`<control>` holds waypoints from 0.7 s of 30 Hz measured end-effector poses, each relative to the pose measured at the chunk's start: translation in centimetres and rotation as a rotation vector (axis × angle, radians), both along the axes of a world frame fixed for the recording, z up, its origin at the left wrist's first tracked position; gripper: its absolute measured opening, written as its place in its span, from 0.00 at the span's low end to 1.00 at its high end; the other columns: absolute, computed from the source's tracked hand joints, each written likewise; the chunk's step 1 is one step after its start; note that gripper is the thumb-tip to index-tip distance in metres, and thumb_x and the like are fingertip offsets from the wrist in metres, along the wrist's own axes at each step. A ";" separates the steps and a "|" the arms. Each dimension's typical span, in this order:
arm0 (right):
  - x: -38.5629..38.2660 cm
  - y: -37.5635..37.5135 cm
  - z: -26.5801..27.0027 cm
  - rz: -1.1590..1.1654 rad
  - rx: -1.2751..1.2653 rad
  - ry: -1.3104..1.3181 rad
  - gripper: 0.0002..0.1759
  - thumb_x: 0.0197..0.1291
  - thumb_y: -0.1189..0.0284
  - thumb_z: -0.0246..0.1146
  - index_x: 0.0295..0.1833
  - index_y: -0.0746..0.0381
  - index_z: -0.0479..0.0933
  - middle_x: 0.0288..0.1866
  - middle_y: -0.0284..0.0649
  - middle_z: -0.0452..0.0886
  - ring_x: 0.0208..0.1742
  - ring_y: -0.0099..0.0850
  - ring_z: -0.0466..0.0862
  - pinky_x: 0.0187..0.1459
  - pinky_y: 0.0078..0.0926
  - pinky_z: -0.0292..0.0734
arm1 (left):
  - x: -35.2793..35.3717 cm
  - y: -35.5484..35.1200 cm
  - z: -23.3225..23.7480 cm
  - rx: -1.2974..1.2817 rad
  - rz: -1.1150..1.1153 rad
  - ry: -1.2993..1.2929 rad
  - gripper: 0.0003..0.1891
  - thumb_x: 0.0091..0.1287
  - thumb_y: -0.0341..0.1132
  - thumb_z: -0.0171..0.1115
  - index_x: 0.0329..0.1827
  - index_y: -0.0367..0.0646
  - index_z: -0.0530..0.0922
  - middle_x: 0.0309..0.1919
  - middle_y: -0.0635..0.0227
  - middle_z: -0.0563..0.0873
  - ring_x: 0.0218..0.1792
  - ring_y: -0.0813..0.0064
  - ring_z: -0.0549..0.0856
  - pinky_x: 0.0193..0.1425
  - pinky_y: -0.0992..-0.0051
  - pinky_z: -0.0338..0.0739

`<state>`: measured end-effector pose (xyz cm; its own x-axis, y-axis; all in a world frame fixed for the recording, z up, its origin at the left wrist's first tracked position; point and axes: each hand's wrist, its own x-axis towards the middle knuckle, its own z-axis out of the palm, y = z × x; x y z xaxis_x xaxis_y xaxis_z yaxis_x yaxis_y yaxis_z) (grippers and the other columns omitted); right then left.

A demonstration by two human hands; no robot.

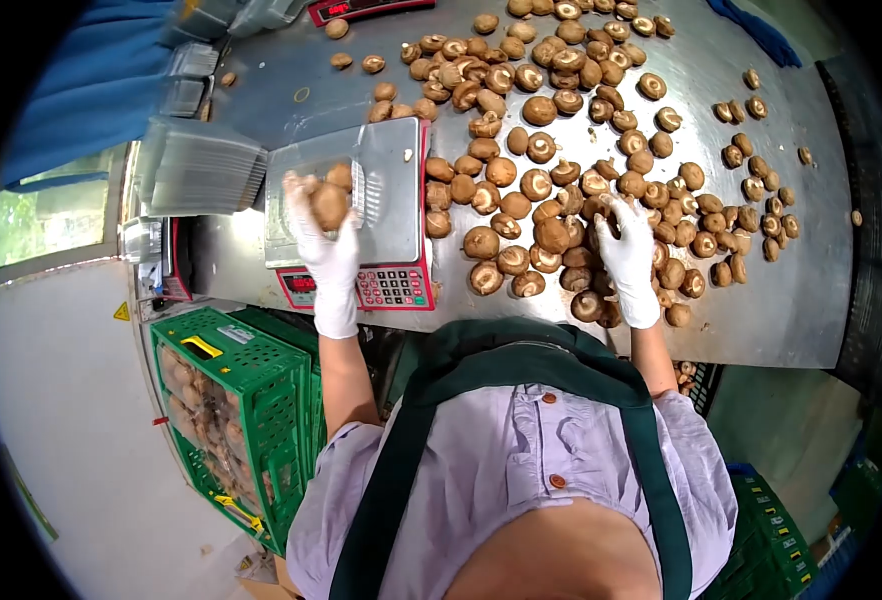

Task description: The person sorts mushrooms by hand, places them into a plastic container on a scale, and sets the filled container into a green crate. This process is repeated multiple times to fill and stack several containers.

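My left hand (pixel 329 262), in a white glove, is over the scale (pixel 397 225). Its thumb and fingers curve around a brown shiitake mushroom (pixel 330 207), slightly blurred. More mushrooms lie just beyond it in a clear plastic tray (pixel 359 190) on the scale's plate. My right hand (pixel 629 256), also gloved in white, reaches into the pile of shiitake mushrooms (pixel 551 236). Its thumb and fingers are apart, with the fingertips touching or just above the mushrooms. Some caps lie stem up, others stem down.
Stacked clear trays (pixel 201 165) stand left of the scale. Loose mushrooms spread across the metal table (pixel 791 280). A second red scale (pixel 371 8) is at the back edge. A green crate (pixel 261 400) holding bagged mushrooms stands below left. A blue cloth (pixel 761 32) lies at the far right.
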<state>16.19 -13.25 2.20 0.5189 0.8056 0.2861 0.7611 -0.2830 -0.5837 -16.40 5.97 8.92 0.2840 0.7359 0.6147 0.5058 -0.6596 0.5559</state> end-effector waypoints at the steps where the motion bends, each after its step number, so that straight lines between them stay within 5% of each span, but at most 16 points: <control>1: 0.2 0.0 1.0 -0.005 -0.065 -0.115 0.18 0.51 0.71 0.65 0.49 0.60 0.78 0.51 0.41 0.79 0.55 0.40 0.76 0.57 0.36 0.68 | -0.4 0.6 0.3 0.014 0.069 0.049 0.48 0.45 0.18 0.69 0.72 0.42 0.54 0.69 0.51 0.59 0.67 0.55 0.66 0.70 0.65 0.61; 5: 2.1 -0.6 -0.9 -0.065 -0.409 -0.330 0.19 0.51 0.63 0.66 0.49 0.56 0.78 0.60 0.39 0.75 0.60 0.41 0.71 0.63 0.44 0.61 | -2.6 2.3 0.5 -0.040 0.165 0.282 0.44 0.47 0.21 0.69 0.70 0.41 0.58 0.69 0.50 0.60 0.68 0.54 0.63 0.71 0.64 0.59; 9: 3.1 -1.1 -1.7 -0.154 -0.363 -0.306 0.19 0.51 0.64 0.66 0.51 0.55 0.77 0.64 0.39 0.70 0.61 0.41 0.70 0.65 0.47 0.58 | -0.8 0.4 0.8 0.031 0.214 0.228 0.28 0.53 0.25 0.63 0.60 0.40 0.71 0.64 0.52 0.68 0.66 0.56 0.67 0.69 0.65 0.62; 10: 3.7 -1.3 -2.0 -0.197 -0.333 -0.343 0.20 0.51 0.65 0.66 0.51 0.56 0.76 0.65 0.40 0.69 0.59 0.42 0.72 0.61 0.44 0.64 | 0.2 -0.4 0.5 0.020 0.197 0.192 0.25 0.54 0.25 0.62 0.58 0.41 0.73 0.62 0.53 0.70 0.64 0.56 0.69 0.68 0.65 0.63; 13: 5.5 -2.2 -1.2 -0.308 -0.369 -0.288 0.22 0.50 0.68 0.67 0.52 0.59 0.75 0.65 0.43 0.68 0.53 0.44 0.76 0.51 0.37 0.74 | 5.0 -4.0 -0.6 -0.061 -0.049 0.132 0.20 0.54 0.25 0.60 0.53 0.42 0.77 0.58 0.57 0.75 0.59 0.60 0.74 0.65 0.65 0.66; 19: 8.3 -5.3 -2.1 -0.349 -0.290 -0.066 0.28 0.51 0.64 0.67 0.57 0.65 0.73 0.59 0.49 0.74 0.57 0.44 0.76 0.57 0.34 0.72 | 14.2 -8.1 -5.0 -0.209 -0.462 0.290 0.20 0.53 0.30 0.63 0.52 0.45 0.77 0.57 0.56 0.74 0.57 0.54 0.74 0.60 0.64 0.69; 21: 8.4 -6.3 -2.6 -0.356 -0.219 -0.013 0.28 0.50 0.66 0.68 0.56 0.65 0.73 0.54 0.49 0.78 0.55 0.43 0.78 0.57 0.33 0.71 | 16.3 -8.2 -7.7 -0.115 -0.513 0.426 0.25 0.56 0.39 0.62 0.59 0.48 0.73 0.61 0.55 0.71 0.60 0.53 0.70 0.62 0.55 0.65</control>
